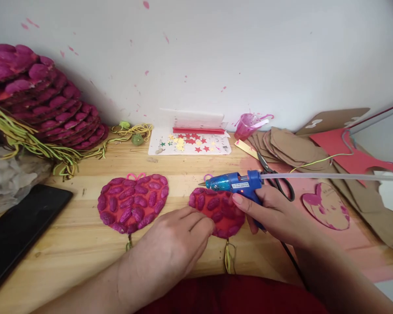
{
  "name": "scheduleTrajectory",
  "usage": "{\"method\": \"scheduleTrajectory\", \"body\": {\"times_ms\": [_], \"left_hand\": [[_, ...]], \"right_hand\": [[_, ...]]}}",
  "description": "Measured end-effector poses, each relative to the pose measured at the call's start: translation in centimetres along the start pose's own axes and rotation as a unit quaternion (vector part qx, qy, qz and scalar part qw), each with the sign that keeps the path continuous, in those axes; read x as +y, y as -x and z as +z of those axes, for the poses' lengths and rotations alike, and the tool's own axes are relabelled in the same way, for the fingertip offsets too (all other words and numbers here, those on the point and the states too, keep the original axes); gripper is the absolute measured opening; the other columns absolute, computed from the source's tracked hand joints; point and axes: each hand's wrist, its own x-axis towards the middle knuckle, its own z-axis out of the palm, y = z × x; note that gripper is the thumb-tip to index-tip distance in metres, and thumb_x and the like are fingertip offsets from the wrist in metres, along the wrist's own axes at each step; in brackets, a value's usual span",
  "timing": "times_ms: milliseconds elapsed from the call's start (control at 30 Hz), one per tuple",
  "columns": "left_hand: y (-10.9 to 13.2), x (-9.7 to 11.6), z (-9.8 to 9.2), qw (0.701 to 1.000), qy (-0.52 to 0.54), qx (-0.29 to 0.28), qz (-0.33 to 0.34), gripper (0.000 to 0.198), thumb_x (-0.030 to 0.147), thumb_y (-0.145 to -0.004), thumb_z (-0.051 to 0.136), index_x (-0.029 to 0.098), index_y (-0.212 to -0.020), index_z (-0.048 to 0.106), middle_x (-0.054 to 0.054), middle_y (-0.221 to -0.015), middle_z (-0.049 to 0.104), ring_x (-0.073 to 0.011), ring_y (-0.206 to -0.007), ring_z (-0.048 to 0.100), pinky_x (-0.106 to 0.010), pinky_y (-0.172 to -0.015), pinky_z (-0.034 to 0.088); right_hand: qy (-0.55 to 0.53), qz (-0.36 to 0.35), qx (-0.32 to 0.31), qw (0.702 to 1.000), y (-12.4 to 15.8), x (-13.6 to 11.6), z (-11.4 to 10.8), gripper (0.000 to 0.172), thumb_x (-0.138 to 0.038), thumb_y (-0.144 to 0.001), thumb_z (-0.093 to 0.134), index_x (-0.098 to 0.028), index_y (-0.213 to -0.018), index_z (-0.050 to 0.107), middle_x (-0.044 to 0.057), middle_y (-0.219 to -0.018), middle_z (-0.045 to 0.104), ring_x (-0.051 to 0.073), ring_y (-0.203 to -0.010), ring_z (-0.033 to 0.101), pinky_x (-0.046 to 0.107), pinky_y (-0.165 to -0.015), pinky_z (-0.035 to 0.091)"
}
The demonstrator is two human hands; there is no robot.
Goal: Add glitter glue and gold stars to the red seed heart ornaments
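My right hand [275, 211] grips a blue hot glue gun [245, 185] by its handle, the nozzle pointing left and a long clear glue stick running out its back. Under the gun lies a red heart-shaped piece [222, 216] covered in purple-painted shells, with a yellow-green tassel [228, 259] below it. My left hand [183, 233] is closed at this piece's left edge; its fingertips are hidden, so I cannot make out what they hold. A second, similar heart [134, 203] with a pink loop on top lies to the left.
Stacked purple shell-covered pieces [59, 100] stand back left, above a black phone [29, 231]. A white sheet with star cutouts [157, 146], a pink-stained cup [245, 126], scissors [275, 174], brown cardboard pieces [291, 150] and a paint-marked cardboard heart [327, 207] lie behind and right.
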Motion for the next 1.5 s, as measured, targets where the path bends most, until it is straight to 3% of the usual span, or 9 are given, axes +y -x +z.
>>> {"method": "scheduleTrajectory", "body": {"times_ms": [167, 300, 433, 567, 700, 833, 1033, 1267, 1500], "left_hand": [[-0.1, -0.3, -0.2, 0.999, 0.041, 0.017, -0.012, 0.018, 0.017, -0.1, 0.047, 0.02, -0.102, 0.065, -0.003, -0.086, 0.068, -0.0145, -0.079, 0.066, -0.025, -0.074, 0.055], [-0.2, -0.5, -0.4, 0.996, 0.081, 0.02, -0.03, 0.018, 0.016, -0.099, 0.05, 0.02, -0.104, 0.067, -0.003, -0.089, 0.071, -0.0138, -0.082, 0.068, -0.024, -0.074, 0.054], [-0.7, -1.5, -0.7, 0.977, 0.135, 0.091, -0.136, 0.014, 0.019, -0.096, 0.056, 0.021, -0.099, 0.07, 0.0, -0.088, 0.075, -0.0114, -0.076, 0.07, -0.021, -0.07, 0.055], [-1.1, -2.9, -0.8, 0.957, 0.1, 0.163, -0.219, 0.014, 0.025, -0.095, 0.059, 0.02, -0.096, 0.072, -0.001, -0.09, 0.077, -0.014, -0.075, 0.072, -0.024, -0.068, 0.057], [-1.4, -3.3, -0.3, 0.971, -0.01, 0.172, -0.167, 0.015, 0.021, -0.095, 0.057, 0.019, -0.098, 0.071, -0.004, -0.093, 0.076, -0.0169, -0.082, 0.072, -0.029, -0.077, 0.057], [-1.9, -3.0, 0.3, 0.977, -0.05, 0.158, -0.132, 0.018, 0.015, -0.095, 0.054, 0.018, -0.099, 0.071, -0.005, -0.091, 0.074, -0.0159, -0.084, 0.07, -0.027, -0.078, 0.055], [-2.3, -2.9, 0.4, 0.961, -0.028, 0.184, -0.206, 0.013, 0.018, -0.093, 0.06, 0.018, -0.094, 0.073, -0.002, -0.086, 0.072, -0.0123, -0.072, 0.067, -0.022, -0.067, 0.053], [-2.0, -3.0, 0.6, 0.978, -0.109, 0.142, -0.108, 0.017, 0.015, -0.097, 0.053, 0.017, -0.098, 0.07, -0.003, -0.085, 0.069, -0.0126, -0.077, 0.066, -0.023, -0.072, 0.054], [-1.4, -3.0, 1.2, 0.979, -0.16, 0.104, -0.064, 0.018, 0.015, -0.1, 0.05, 0.017, -0.106, 0.067, -0.004, -0.088, 0.068, -0.0137, -0.077, 0.064, -0.026, -0.074, 0.053]], "right_hand": [[-0.127, 0.001, -0.012, 0.992, 0.2, 0.0, 0.0, 0.053, -0.068, -0.087, 0.06, -0.019, -0.068, 0.06, 0.001, -0.049, 0.06, 0.011, -0.044, 0.051, 0.024, -0.044, 0.035], [-0.272, -0.052, -0.003, 0.961, 0.1, -0.4, 0.1, 0.046, -0.065, -0.083, 0.066, -0.02, -0.081, 0.065, 0.0, -0.066, 0.064, 0.01, -0.042, 0.055, 0.025, -0.042, 0.039], [-0.347, -0.042, 0.021, 0.937, -0.5, -0.4, 0.7, 0.047, -0.066, -0.079, 0.069, -0.02, -0.081, 0.063, 0.0, -0.065, 0.062, 0.011, -0.043, 0.055, 0.023, -0.038, 0.037], [-0.4, -0.008, 0.027, 0.916, -1.7, 0.2, 2.0, 0.047, -0.065, -0.077, 0.072, -0.019, -0.081, 0.065, -0.001, -0.062, 0.061, 0.01, -0.045, 0.054, 0.021, -0.039, 0.037], [-0.428, 0.011, 0.034, 0.903, -2.2, 0.6, 2.9, 0.046, -0.064, -0.076, 0.074, -0.019, -0.08, 0.064, -0.002, -0.061, 0.061, 0.01, -0.046, 0.054, 0.022, -0.041, 0.037], [-0.439, 0.004, 0.033, 0.898, -2.0, 0.5, 3.0, 0.046, -0.063, -0.077, 0.073, -0.018, -0.082, 0.065, -0.002, -0.061, 0.06, 0.01, -0.049, 0.053, 0.022, -0.045, 0.038], [-0.46, 0.007, 0.044, 0.887, -1.9, 0.3, 3.0, 0.044, -0.062, -0.08, 0.07, -0.018, -0.08, 0.064, -0.001, -0.061, 0.06, 0.012, -0.053, 0.053, 0.024, -0.049, 0.039], [-0.455, 0.009, 0.04, 0.89, -1.9, 0.4, 3.0, 0.043, -0.062, -0.081, 0.069, -0.019, -0.081, 0.064, -0.001, -0.061, 0.06, 0.012, -0.054, 0.053, 0.024, -0.05, 0.039], [-0.457, 0.014, 0.03, 0.889, -2.0, 0.6, 3.2, 0.042, -0.061, -0.083, 0.069, -0.019, -0.082, 0.065, -0.002, -0.061, 0.06, 0.011, -0.054, 0.053, 0.024, -0.051, 0.04]]}}
